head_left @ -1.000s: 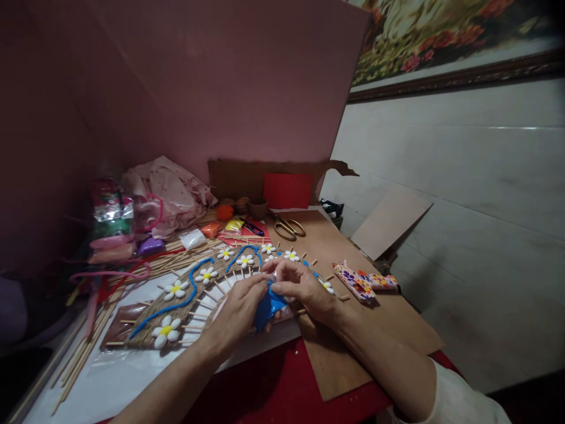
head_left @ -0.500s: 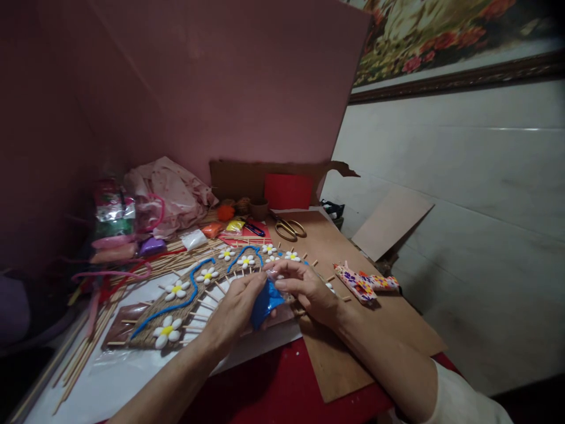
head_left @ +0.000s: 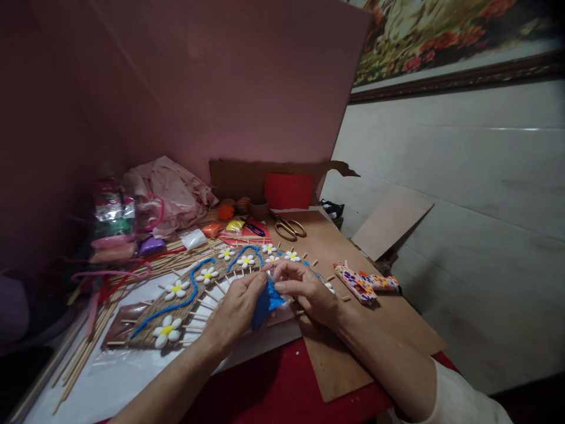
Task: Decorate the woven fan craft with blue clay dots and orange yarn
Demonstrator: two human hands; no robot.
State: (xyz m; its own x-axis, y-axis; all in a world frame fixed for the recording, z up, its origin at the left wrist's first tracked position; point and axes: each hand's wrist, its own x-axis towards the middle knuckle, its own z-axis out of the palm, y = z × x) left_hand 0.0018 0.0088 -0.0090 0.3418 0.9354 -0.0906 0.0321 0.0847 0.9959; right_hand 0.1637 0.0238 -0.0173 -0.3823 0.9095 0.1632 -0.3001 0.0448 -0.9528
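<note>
Between my two hands is a small clear plastic bag of blue clay (head_left: 266, 303). My left hand (head_left: 241, 300) is closed on the bag's left side, thumb on top. The fingers of my right hand (head_left: 304, 285) are curled and pinch the clear upper edge of the bag. Beneath and behind them lies a curved woven twine piece (head_left: 152, 321) with short wooden sticks poking out along its edges. On it are white clay daisies (head_left: 167, 331) with yellow centres and a wavy blue clay strip (head_left: 194, 288). My hands hide part of its right side.
Gold-handled scissors (head_left: 289, 227) lie on a brown board (head_left: 335, 347) at the right, near a flower-patterned fabric piece (head_left: 364, 282). Wooden sticks (head_left: 75, 365) and bagged coloured clay (head_left: 152, 245) fill the left. A small brown pot (head_left: 258, 208) stands at the back.
The blue clay bag has shifted and creased slightly between my fingers. Both hands stay in nearly the same place.
</note>
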